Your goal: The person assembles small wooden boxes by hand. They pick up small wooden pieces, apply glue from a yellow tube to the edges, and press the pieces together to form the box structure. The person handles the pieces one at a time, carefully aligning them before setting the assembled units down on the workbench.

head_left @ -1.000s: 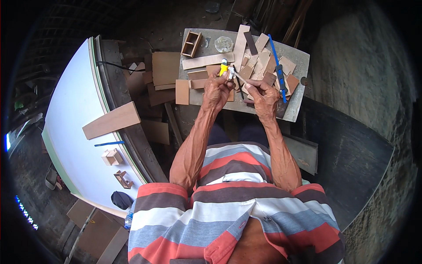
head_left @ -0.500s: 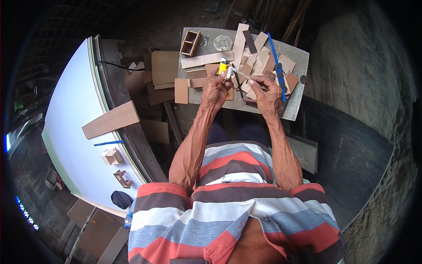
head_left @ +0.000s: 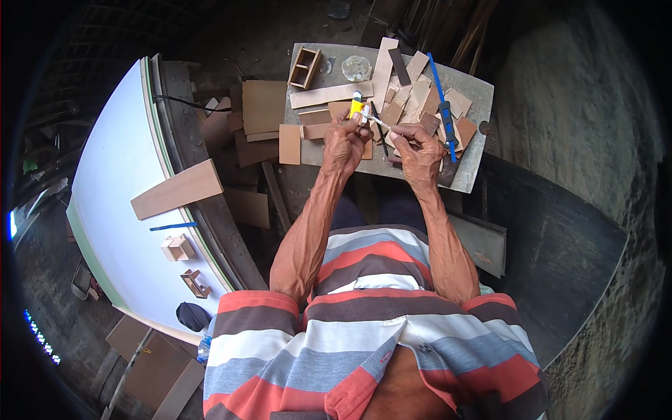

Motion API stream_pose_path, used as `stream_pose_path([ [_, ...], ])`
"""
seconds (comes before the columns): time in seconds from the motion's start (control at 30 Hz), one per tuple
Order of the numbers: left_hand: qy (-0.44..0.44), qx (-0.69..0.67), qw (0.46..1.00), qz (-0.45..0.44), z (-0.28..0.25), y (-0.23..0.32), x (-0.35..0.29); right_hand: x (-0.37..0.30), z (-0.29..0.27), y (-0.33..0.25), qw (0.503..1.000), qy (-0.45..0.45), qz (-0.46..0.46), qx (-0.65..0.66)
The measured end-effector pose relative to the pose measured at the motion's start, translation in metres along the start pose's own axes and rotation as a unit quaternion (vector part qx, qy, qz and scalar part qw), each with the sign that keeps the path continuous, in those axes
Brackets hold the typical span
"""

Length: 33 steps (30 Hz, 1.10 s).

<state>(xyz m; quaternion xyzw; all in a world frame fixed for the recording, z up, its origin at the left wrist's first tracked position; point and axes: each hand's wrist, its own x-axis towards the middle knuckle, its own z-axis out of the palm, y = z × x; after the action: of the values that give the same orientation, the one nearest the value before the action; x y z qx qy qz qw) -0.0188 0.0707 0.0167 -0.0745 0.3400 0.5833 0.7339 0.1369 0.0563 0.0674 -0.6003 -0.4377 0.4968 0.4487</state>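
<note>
Over the near part of the small table, my left hand (head_left: 344, 140) is closed on a small yellow-and-white container (head_left: 357, 108) with a dark end, held upright. What exactly it is I cannot tell. My right hand (head_left: 421, 150) pinches a thin pale stick (head_left: 376, 120). The stick's whitish far end meets the white side of the container, or lies just before it. Under and beside the hands, a slim black rod (head_left: 379, 120) lies among several thin wooden pieces (head_left: 422, 94).
A blue bar tool (head_left: 443, 108) lies along the table's right. A divided wooden box (head_left: 304, 67) and a clear round dish (head_left: 356, 68) stand at its far left. Left of me, a white panel (head_left: 119, 154) bears a board (head_left: 177, 189) and small wooden assemblies (head_left: 178, 248).
My right hand has come slightly left and turned, bringing the stick's tip to the white part of the container. My left hand has hardly moved.
</note>
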Motion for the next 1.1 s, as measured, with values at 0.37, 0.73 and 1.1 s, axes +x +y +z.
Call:
stream_pose_path([
  [0.37, -0.01, 0.08, 0.997, 0.01, 0.0, 0.0, -0.011, 0.013, -0.005, 0.008, 0.991, 0.037, -0.086, -0.099],
  [0.73, 0.0, 0.155, 0.988, -0.005, -0.013, 0.009, -0.028, 0.055, 0.0, 0.023, 0.975, 0.017, -0.033, -0.219],
  [1.1, 0.068, 0.362, 0.927, 0.064, -0.05, 0.041, -0.051, 0.15, 0.053, 0.0, 0.871, -0.094, -0.113, -0.469],
])
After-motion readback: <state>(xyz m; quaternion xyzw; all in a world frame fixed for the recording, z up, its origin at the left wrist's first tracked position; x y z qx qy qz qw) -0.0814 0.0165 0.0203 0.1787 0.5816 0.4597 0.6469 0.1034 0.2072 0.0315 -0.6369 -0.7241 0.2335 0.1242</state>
